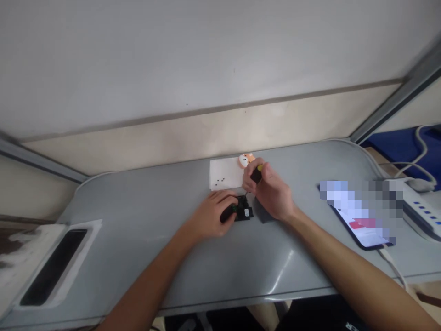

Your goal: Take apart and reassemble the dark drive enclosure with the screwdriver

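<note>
On the grey table, my left hand (217, 215) is closed around the left side of a small black device with an exposed circuit board (243, 212), steadying it against the tabletop. A small white label shows on the board. My right hand (270, 191) grips a screwdriver (257, 175) with a black and yellow handle, held upright. Its shaft points down at the top right of the board; whether the tip touches a screw is too small to tell. Partly under my right hand lies a dark flat piece (264, 215).
Behind the hands, several tiny dark pieces, perhaps screws, lie on white paper (227, 170) beside an orange and white animal-face item (245, 160). A lit phone (358, 220) with a cable and a white power strip (418, 207) are at right. A black slab (55, 266) lies at left.
</note>
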`<state>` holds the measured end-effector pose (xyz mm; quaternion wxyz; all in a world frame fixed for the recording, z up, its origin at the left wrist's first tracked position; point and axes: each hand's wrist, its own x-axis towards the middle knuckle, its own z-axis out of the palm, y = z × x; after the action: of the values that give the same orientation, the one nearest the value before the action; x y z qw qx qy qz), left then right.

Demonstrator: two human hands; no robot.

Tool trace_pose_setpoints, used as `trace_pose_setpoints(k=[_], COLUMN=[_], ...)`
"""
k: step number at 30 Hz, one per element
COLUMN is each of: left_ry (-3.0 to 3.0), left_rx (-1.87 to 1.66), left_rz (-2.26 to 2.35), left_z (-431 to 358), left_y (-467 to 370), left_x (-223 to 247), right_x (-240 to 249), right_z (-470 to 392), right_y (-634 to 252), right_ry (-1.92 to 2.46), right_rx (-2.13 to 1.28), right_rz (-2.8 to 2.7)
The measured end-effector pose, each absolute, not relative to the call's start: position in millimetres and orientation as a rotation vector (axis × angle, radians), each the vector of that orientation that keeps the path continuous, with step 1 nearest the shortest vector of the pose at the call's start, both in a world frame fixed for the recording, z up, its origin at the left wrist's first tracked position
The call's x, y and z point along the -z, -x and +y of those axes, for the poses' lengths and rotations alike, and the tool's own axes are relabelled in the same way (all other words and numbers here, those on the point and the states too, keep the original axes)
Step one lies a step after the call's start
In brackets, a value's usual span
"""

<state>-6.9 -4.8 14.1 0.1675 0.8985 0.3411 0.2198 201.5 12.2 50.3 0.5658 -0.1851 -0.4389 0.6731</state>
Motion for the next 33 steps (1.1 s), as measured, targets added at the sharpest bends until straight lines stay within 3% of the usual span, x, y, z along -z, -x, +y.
trace_pose_setpoints(k=[33], left_ry=[-2.593], left_rx=[-0.655], left_rz=[0.935], left_z=[-4.1], left_y=[7.6], left_x=[-11.3], right_x=[-51.2], right_z=[11.1], right_y=[-202.2], right_ry=[0.468], right_rx=[-1.637], right_rz=[-1.02])
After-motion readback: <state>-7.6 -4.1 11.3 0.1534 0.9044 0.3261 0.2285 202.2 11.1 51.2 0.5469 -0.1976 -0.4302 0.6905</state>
